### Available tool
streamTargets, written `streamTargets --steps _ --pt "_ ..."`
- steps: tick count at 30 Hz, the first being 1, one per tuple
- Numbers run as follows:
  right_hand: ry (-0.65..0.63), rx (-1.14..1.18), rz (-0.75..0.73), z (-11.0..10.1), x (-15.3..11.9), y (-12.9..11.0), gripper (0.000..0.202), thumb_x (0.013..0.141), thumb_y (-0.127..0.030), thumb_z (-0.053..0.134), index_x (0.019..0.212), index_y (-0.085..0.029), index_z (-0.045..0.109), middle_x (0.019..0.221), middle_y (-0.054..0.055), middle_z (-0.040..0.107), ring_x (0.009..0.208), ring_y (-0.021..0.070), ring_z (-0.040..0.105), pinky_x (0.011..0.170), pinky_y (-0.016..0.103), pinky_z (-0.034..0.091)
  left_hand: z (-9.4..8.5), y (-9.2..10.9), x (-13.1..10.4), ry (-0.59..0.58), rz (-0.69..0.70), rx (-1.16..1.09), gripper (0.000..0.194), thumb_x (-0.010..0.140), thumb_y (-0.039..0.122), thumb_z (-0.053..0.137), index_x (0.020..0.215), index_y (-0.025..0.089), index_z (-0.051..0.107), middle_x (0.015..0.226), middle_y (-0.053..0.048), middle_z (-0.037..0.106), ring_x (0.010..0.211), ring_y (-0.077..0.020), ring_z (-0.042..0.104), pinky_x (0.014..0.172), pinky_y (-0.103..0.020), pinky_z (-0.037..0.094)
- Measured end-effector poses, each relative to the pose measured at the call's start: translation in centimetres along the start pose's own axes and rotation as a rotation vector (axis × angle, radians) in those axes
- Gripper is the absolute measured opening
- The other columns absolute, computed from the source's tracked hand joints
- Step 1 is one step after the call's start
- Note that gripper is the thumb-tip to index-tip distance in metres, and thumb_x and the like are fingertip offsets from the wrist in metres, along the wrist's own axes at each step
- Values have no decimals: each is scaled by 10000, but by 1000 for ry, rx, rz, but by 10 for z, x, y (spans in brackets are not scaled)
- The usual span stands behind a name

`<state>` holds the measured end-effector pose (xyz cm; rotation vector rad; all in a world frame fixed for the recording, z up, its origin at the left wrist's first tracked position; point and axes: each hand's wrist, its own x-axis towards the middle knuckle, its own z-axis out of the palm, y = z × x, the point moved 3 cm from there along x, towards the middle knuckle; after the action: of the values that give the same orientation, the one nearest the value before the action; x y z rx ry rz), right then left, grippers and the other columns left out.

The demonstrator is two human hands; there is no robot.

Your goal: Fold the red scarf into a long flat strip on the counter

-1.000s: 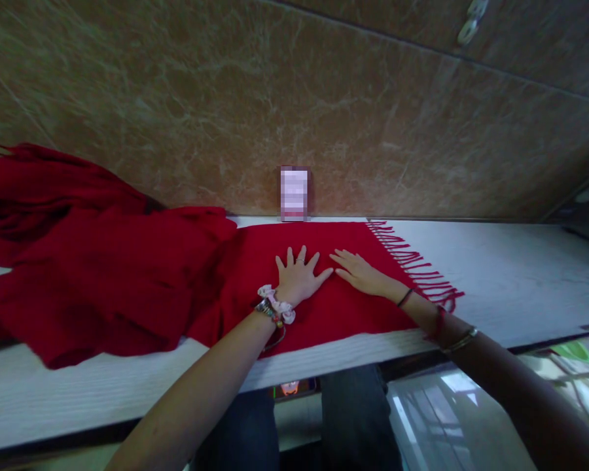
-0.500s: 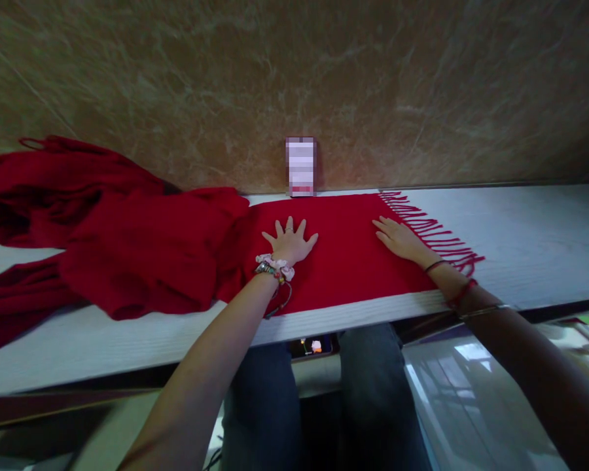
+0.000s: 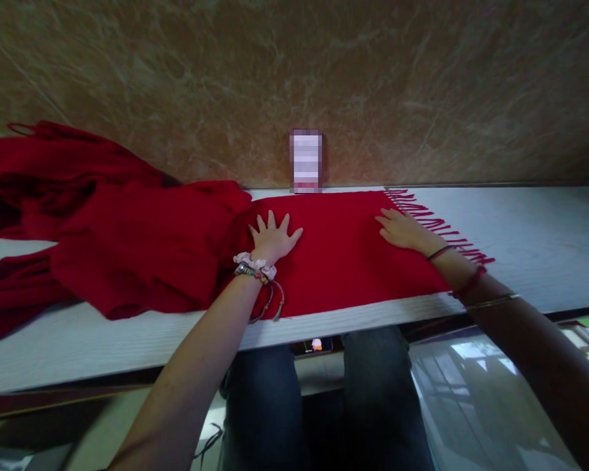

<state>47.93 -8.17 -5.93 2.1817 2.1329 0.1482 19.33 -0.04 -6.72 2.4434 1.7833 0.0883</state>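
Far left of the pixelated box, a rumpled red heap lies on the white counter. Nearer, left of the box and on its person side, the left hand rests palm down, open, fingers spread, beside the heap. Directly on the box's person side, the red scarf lies flat, its long axis left to right along the counter. Farther toward the person, below the counter edge, sits a lit screen. Right of the box, the right hand lies palm down on the scarf, open, fingers extended and closer together. Farther right, the fringe borders the scarf's end; the right hand is the nearer one, just beside it. Labels: box face pixelated, unreadable; screen too small to read; brands undetermined.
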Motion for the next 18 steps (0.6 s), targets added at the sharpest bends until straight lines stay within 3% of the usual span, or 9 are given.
streamTargets --steps 2,5,8,10,12,14,18 --pt "100 24 -63 -18 14 -28 520 910 -314 325 1377 -101 409 1482 167 317 1365 323 266 1062 567 258 -2 2 -1 -4 2 -10 688 877 635 229 1449 256 267 1533 -133 160 1382 -424 106 1066 -626 154" --pt "134 156 -175 -35 33 -86 558 923 -384 301 1419 -130 341 1501 140 286 1381 293 235 1072 543 258 -4 2 -3 30 3 -21 643 894 603 228 1435 264 304 1523 -123 207 1381 -410 145 1065 -618 179" --pt "117 233 -270 -35 46 -139 568 933 -387 294 1443 -137 292 1521 121 239 1395 276 198 1088 533 231 -6 -1 -5 52 0 -30 578 924 526 215 1430 266 319 1516 -106 237 1382 -386 171 1074 -596 194" --pt "63 247 -283 -28 49 -157 561 936 -380 301 1440 -132 301 1519 116 245 1395 272 202 1097 525 216 -6 -3 -6 38 2 -34 549 935 472 213 1433 264 312 1519 -96 232 1386 -374 168 1084 -581 193" --pt "22 240 -272 -21 48 -158 549 939 -374 298 1436 -140 312 1516 106 256 1392 262 213 1105 515 204 -6 -4 -7 23 8 -33 535 937 441 218 1436 270 304 1523 -85 225 1389 -364 163 1089 -574 191" --pt "12 219 -252 -14 46 -143 537 943 -368 284 1439 -163 310 1517 93 257 1392 248 219 1108 509 198 -6 -4 -7 18 9 -28 534 934 438 221 1438 278 297 1526 -75 218 1392 -358 158 1089 -575 193" --pt "7 188 -172 2 39 -84 532 947 -379 249 1444 -198 302 1521 84 246 1393 247 215 1095 519 225 -6 -4 -6 14 -1 -29 540 931 446 219 1438 276 296 1530 -75 205 1394 -356 152 1089 -576 192"
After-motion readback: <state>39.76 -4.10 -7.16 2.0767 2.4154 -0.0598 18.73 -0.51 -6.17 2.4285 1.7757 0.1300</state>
